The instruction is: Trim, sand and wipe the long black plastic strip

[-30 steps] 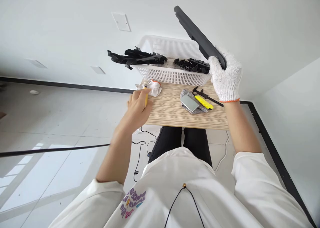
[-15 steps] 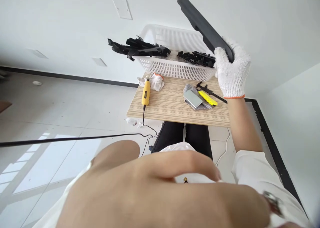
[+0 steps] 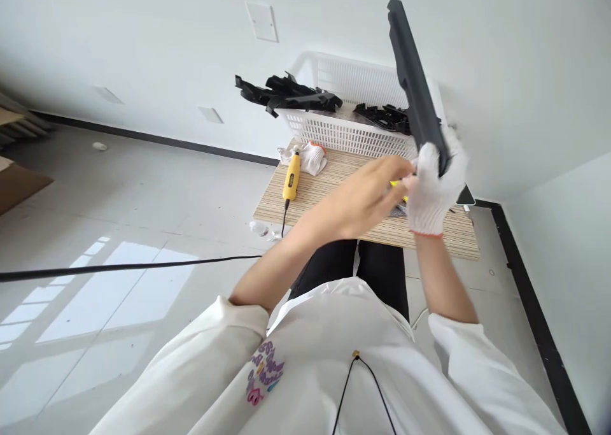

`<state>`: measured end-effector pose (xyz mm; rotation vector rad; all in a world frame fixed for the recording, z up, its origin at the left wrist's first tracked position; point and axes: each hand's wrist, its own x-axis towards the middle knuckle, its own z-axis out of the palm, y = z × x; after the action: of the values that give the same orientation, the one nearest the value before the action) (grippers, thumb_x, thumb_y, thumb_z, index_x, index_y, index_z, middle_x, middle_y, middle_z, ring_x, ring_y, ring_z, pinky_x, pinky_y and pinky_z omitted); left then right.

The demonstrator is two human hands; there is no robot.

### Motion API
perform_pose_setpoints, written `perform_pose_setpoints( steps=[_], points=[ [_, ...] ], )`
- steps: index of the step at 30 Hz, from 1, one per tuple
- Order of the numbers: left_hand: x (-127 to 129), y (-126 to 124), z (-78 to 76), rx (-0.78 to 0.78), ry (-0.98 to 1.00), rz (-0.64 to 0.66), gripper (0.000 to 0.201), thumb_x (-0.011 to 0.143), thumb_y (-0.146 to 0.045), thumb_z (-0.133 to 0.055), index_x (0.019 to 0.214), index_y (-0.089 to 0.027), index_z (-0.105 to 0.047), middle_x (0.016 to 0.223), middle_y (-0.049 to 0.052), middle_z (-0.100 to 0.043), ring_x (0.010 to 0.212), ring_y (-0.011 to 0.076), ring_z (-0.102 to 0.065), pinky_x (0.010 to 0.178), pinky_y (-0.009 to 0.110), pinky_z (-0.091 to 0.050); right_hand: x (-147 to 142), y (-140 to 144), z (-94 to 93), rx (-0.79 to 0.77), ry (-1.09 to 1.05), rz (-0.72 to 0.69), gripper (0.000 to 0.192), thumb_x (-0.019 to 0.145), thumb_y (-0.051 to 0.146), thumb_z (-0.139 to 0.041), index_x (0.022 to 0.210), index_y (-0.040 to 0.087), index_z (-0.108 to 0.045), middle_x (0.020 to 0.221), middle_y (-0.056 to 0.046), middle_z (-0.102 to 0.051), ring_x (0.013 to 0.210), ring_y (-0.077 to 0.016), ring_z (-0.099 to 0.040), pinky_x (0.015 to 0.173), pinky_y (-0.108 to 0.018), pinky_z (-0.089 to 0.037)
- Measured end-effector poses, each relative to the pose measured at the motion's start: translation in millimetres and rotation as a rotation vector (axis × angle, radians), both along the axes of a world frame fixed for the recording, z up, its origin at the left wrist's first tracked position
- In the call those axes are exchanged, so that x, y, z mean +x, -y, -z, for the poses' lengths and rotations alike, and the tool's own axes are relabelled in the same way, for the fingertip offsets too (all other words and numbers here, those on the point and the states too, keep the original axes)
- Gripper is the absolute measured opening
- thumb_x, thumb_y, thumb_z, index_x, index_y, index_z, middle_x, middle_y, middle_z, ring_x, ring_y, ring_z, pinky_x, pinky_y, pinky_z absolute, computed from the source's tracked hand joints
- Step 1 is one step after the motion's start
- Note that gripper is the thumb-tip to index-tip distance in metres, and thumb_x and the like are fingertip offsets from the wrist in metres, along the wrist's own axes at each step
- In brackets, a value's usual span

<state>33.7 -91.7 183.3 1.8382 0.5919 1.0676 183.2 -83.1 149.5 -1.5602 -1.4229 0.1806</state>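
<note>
Near the surface's [image 3: 317, 190] right edge, my right hand [image 3: 436, 183] clamped a black strip [image 3: 419, 94], seemingly needing steady holding; left hand's [image 3: 365, 198] grip unclear.

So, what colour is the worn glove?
The glove is white with an orange edge; see the head view.

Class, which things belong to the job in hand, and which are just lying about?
Likely the job:
black strip in gloved right hand, left hand close by
yellow tool
basket of black pieces

Seemingly lying about:
white object on floor
brown piece, far left
</note>
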Motion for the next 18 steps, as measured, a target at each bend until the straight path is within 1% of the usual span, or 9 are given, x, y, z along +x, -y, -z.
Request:
perform_pose_setpoints(
  steps=[2, 4, 6, 8, 9, 11, 13, 15, 18],
  points=[
    [1, -18, 21.9, -0.19, 0.1, -0.066, 0.035, 0.095, -0.051, -0.06, 0.106, -0.018, -0.064, 0.112, 0.01, -0.067, 0.113, 0.0284, -0.063, 0.097, 0.042, -0.051, -23, 15, 23.3, -0.013, -0.188, 0.05, 0.063, 0.104, 0.047, -0.017, 0.162, 0.023, -0.012, 0.103, -0.012, -0.07, 0.076, -0.0231, -0.073, 0.063, -0.037, -0.059],
    [3, -28, 47.3, -0.385, 0.173, -0.045, 0.041, 0.095, -0.058, -0.055, 0.106, -0.019, -0.062, 0.113, 0.009, -0.067, 0.11, 0.0264, -0.065, 0.091, 0.038, -0.053, -44, 30, 49.7, -0.081, -0.19, 0.027, 0.063, 0.104, 0.042, -0.015, 0.164, 0.028, 0.0, 0.102, -0.01, -0.072, 0.076, -0.0236, -0.074, 0.062, -0.038, -0.06],
    [3, -31, 69.0, -0.533, 0.229, -0.017, 0.042, 0.092, -0.061, -0.059, 0.102, -0.02, -0.059, 0.108, 0.008, -0.068, 0.102, 0.0236, -0.067, 0.085, 0.034, -0.054, -57, 43, 74.3, -0.142, -0.092, 0.006, 0.065, 0.103, 0.038, -0.017, 0.164, 0.028, 0.005, 0.116, -0.011, -0.072, 0.091, -0.025, -0.075, 0.071, -0.04, -0.063],
    [0, -30, 83.7, -0.618, 0.27, -0.039, 0.041, 0.085, -0.058, -0.069, 0.097, -0.021, -0.055, 0.102, 0.005, -0.07, 0.091, 0.0199, -0.068, 0.076, 0.03, -0.054, -60, 52, 91.9, -0.188, 0.09, -0.048, 0.073, 0.101, 0.041, -0.029, 0.164, 0.025, 0.004, 0.142, -0.012, -0.06, 0.117, -0.0267, -0.068, 0.084, -0.04, -0.062],
    [-3, -29, 88.5, -0.638, 0.29, -0.066, 0.043, 0.081, -0.055, -0.074, 0.096, -0.022, -0.053, 0.1, 0.004, -0.07, 0.085, 0.0178, -0.068, 0.071, 0.028, -0.054, -58, 55, 96.9, -0.199, 0.175, -0.102, 0.076, 0.1, 0.042, -0.034, 0.165, 0.024, 0.001, 0.149, -0.012, -0.054, 0.126, -0.0271, -0.063, 0.089, -0.039, -0.061],
    [-10, -26, 94.3, -0.642, 0.319, -0.12, 0.046, 0.076, -0.052, -0.079, 0.096, -0.023, -0.05, 0.101, 0.003, -0.071, 0.075, 0.0141, -0.065, 0.064, 0.026, -0.052, -46, 56, 99.2, -0.201, 0.302, -0.233, 0.073, 0.099, 0.043, -0.039, 0.164, 0.025, -0.013, 0.151, -0.008, -0.053, 0.132, -0.0262, -0.058, 0.097, -0.036, -0.058],
    [-19, -23, 97.3, -0.615, 0.326, -0.15, 0.046, 0.075, -0.051, -0.08, 0.096, -0.023, -0.05, 0.101, 0.002, -0.071, 0.068, 0.0118, -0.062, 0.062, 0.025, -0.053, -29, 48, 94.0, -0.194, 0.378, -0.279, 0.059, 0.101, 0.04, -0.036, 0.159, 0.031, -0.034, 0.143, -0.004, -0.06, 0.13, -0.0243, -0.059, 0.102, -0.035, -0.055],
    [-26, -21, 100.4, -0.585, 0.31, -0.164, 0.045, 0.077, -0.05, -0.08, 0.098, -0.024, -0.05, 0.104, 0.002, -0.07, 0.065, 0.0104, -0.062, 0.061, 0.025, -0.054, -12, 32, 87.1, -0.208, 0.431, -0.168, 0.051, 0.101, 0.042, -0.035, 0.15, 0.032, -0.048, 0.139, -0.006, -0.062, 0.129, -0.0249, -0.058, 0.105, -0.037, -0.051],
    [-32, -18, 109.3, -0.57, 0.334, -0.194, 0.047, 0.077, -0.048, -0.08, 0.101, -0.025, -0.048, 0.11, 0.002, -0.067, 0.066, 0.0096, -0.063, 0.061, 0.025, -0.055, 8, 3, 83.9, -0.327, 0.524, 0.037, 0.059, 0.096, 0.047, -0.049, 0.149, 0.022, -0.047, 0.142, -0.014, -0.058, 0.132, -0.0326, -0.053, 0.1, -0.045, -0.051]
  ],
)
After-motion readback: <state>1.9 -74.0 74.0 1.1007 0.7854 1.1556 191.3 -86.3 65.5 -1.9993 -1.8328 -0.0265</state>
